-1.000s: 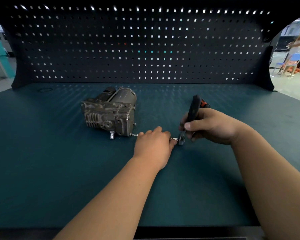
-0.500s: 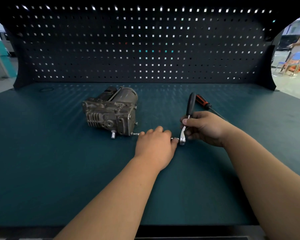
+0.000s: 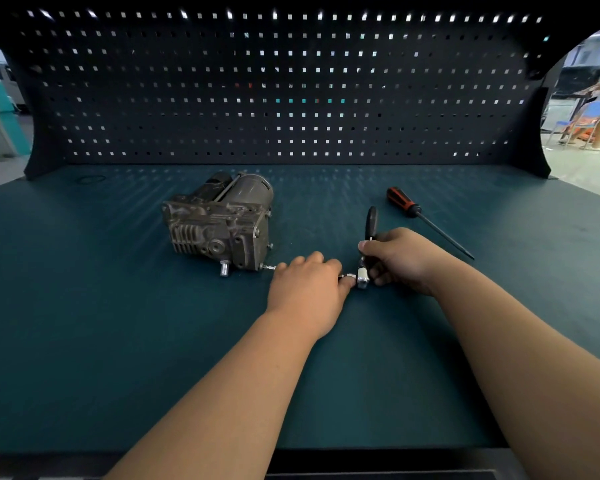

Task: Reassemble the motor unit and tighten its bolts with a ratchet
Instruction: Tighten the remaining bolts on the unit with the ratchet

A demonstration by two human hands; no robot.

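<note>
While the right hand (image 3: pixel 399 258) closes its grip round the ratchet (image 3: pixel 371 220) near its head, the left hand (image 3: pixel 309 285) curls its grip over the extension bar (image 3: pixel 347 276) just right of the motor unit (image 3: pixel 219 226).

Teal bench (image 3: pixel 118 341) before me; motor (image 3: pixel 219 226) sits left of centre; screwdriver (image 3: pixel 420 216) lies right, well apart.
</note>
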